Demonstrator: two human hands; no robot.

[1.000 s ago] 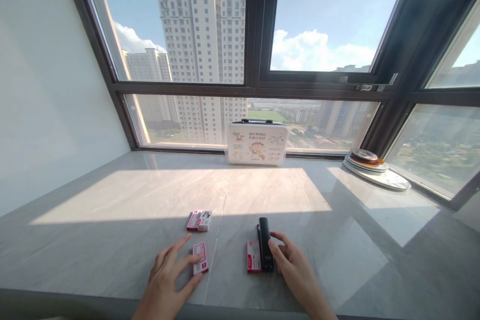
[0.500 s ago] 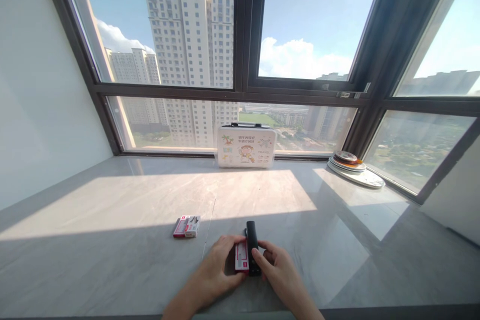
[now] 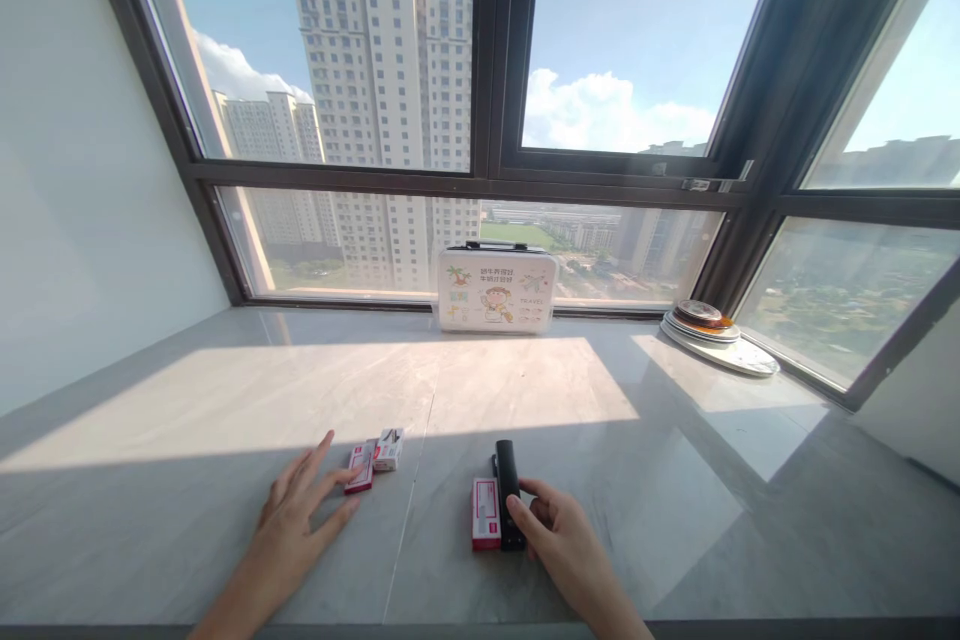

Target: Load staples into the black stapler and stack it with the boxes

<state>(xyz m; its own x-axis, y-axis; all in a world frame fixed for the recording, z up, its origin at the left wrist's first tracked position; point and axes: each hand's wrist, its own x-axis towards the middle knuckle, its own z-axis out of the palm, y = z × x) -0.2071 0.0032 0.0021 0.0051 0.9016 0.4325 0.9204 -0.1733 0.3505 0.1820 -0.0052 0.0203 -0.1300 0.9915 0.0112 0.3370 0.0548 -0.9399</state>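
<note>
A black stapler [image 3: 509, 493] lies on the grey marble sill, with a red and white staple box [image 3: 485, 512] flat against its left side. My right hand [image 3: 559, 542] rests beside the stapler, index finger and thumb touching its right edge. My left hand [image 3: 295, 512] lies flat with fingers spread, fingertips touching another red staple box [image 3: 361, 467]. A third small box [image 3: 389, 448] sits just right of that one.
A white cartoon-printed case [image 3: 496, 292] with a black handle stands against the window. Stacked plates [image 3: 712, 335] sit at the back right by the dark window frame. The sill's front edge [image 3: 480, 628] runs along the bottom. A white wall closes the left side.
My left hand left the box by the stapler and moved left to the pair of small boxes, nudging one apart. My right hand stayed at the stapler.
</note>
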